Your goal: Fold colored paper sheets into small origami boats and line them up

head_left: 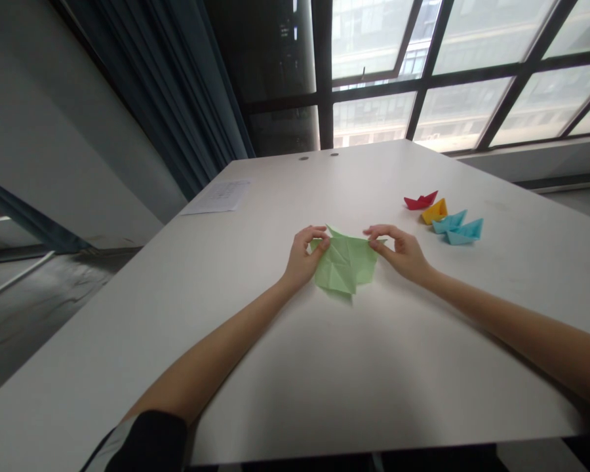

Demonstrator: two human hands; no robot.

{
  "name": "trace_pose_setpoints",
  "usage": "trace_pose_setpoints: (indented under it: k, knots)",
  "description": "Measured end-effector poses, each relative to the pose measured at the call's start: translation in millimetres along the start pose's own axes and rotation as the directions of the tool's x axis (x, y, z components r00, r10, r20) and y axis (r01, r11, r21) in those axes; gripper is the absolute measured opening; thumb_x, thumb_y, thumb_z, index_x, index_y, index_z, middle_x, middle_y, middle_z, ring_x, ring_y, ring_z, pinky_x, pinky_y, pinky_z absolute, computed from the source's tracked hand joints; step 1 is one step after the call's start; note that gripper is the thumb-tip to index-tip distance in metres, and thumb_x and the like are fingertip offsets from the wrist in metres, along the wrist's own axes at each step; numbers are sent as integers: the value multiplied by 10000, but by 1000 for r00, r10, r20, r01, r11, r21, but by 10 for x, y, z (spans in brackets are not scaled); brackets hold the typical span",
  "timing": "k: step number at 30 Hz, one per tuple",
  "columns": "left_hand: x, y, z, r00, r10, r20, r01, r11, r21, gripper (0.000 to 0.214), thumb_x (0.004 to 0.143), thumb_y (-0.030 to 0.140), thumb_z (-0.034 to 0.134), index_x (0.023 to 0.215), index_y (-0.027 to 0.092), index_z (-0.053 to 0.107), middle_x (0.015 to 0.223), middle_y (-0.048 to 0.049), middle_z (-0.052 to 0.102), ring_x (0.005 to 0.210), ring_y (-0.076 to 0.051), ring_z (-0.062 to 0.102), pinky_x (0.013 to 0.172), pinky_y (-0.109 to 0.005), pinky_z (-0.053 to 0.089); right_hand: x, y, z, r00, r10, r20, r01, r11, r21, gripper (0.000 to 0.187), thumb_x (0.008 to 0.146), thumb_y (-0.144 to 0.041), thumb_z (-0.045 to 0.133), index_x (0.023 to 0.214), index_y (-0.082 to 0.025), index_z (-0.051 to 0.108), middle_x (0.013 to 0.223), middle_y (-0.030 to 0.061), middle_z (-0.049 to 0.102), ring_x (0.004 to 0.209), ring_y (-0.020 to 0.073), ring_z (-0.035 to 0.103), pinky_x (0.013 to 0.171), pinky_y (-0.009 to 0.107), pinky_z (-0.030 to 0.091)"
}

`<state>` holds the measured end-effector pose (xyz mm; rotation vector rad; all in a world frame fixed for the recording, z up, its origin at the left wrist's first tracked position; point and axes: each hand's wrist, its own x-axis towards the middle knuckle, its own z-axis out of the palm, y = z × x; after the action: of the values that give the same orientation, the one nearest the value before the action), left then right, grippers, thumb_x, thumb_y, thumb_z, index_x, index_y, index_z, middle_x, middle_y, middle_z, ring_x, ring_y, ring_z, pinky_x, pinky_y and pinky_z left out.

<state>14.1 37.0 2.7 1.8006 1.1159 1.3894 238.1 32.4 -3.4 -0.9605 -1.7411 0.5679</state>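
A creased sheet of light green paper (pixel 341 265) is held up between my two hands over the white table, partly folded, with a pointed flap rising at its top edge. My left hand (pixel 307 254) pinches its upper left corner between thumb and fingers. At the upper right corner, my right hand (pixel 398 249) grips the paper the same way. The lower edge hangs uneven, with a corner pointing down close to the tabletop. Fingertips behind the paper are partly hidden.
Right of my hands lie folded paper boats: a red one (pixel 421 200), a yellow one (pixel 434 211) and two blue ones (pixel 465 232) touching each other. A printed sheet (pixel 219 198) lies at the table's left edge. The white table (pixel 295 367) reaches toward the windows.
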Motion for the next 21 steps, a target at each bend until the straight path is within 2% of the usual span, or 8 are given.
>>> trace_pose_setpoints:
  k: [3, 6, 8, 10, 12, 15, 18, 21]
  knots:
    - [-22, 77, -8, 996, 56, 63, -60, 997, 50, 133, 804, 321, 552, 820, 205, 616, 1002, -65, 638, 1102, -215, 499, 993, -357, 305, -8, -36, 32, 995, 81, 59, -87, 989, 120, 206, 763, -421, 593, 807, -220, 591, 795, 37, 628, 809, 196, 585, 777, 349, 460]
    - [-50, 144, -18, 984, 157, 80, -166, 977, 132, 133, 778, 333, 588, 786, 202, 610, 1188, -79, 562, 1192, -222, 419, 1026, -362, 260, -5, -81, 60, 985, 159, 73, -171, 962, 212, 238, 733, -440, 623, 798, -214, 579, 777, 27, 624, 741, 171, 586, 696, 306, 468]
    - [-62, 169, -20, 980, 173, 98, -182, 979, 93, 151, 773, 346, 594, 769, 195, 602, 1228, -81, 541, 1225, -227, 389, 1026, -358, 260, 6, -118, 68, 972, 224, 75, -236, 926, 294, 264, 709, -453, 640, 803, -216, 573, 749, 19, 622, 682, 154, 582, 632, 284, 464]
    - [-66, 176, -13, 985, 102, 139, -102, 995, -11, 187, 777, 369, 585, 757, 183, 593, 1100, -82, 611, 1110, -220, 495, 947, -334, 349, 18, -147, 68, 955, 280, 98, -296, 876, 379, 294, 679, -452, 665, 832, -223, 563, 715, 7, 620, 621, 138, 570, 575, 267, 456]
    - [-61, 168, 5, 983, -29, 182, 50, 992, -114, 244, 760, 412, 591, 729, 170, 580, 858, -54, 649, 849, -181, 586, 771, -283, 432, 26, -158, 68, 943, 305, 132, -332, 839, 432, 328, 639, -426, 704, 853, -227, 555, 695, -4, 620, 588, 127, 561, 546, 254, 450]
    - [-41, 128, 33, 959, -213, 189, 251, 946, -206, 314, 696, 464, 629, 674, 159, 558, 626, 3, 576, 572, -111, 516, 543, -217, 389, 30, -122, 73, 933, 315, 173, -359, 834, 419, 351, 598, -390, 738, 857, -221, 573, 733, 2, 638, 617, 127, 571, 570, 250, 463]
    - [-15, 41, 44, 952, -276, 131, 296, 938, -182, 308, 674, 451, 641, 656, 156, 556, 579, 22, 536, 515, -85, 464, 487, -196, 335, 31, -53, 73, 900, 367, 235, -434, 797, 421, 346, 660, -444, 680, 906, -212, 608, 777, 13, 648, 646, 126, 579, 597, 254, 477]
    - [1, -81, 38, 951, -293, 103, 302, 948, -97, 266, 670, 413, 648, 712, 157, 588, 611, 18, 549, 520, -86, 471, 490, -197, 340, 33, -8, 57, 835, 431, 342, -547, 715, 436, 414, 742, -562, 549, 930, -203, 635, 810, 36, 644, 625, 120, 582, 581, 253, 488]
